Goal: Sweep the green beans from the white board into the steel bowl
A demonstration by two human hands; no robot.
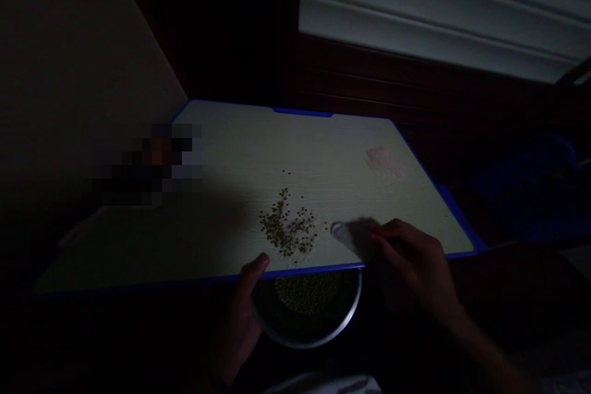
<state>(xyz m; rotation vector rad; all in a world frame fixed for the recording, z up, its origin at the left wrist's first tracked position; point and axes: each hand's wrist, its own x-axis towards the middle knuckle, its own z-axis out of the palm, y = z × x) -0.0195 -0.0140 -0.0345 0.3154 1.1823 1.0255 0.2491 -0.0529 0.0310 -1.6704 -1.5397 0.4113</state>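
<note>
In dim light, my left hand [242,314] grips a round metal bowl [308,314] holding small greenish grains, kept just below the near blue edge of a pale board [231,160]. Its thumb rests on that edge. My right hand [413,268] is closed on a small blurred tool [353,235] lying on the board's near right part. To the tool's left, a loose pile of brownish-green grains [289,228] mixed with pale ones sits on the board.
A small pinkish-white heap [384,162] lies at the board's far right. A pixelated patch [148,163] covers the board's left side. A dark wooden wall and a pale slatted surface [438,12] rise behind. Dark blue objects [526,191] lie to the right.
</note>
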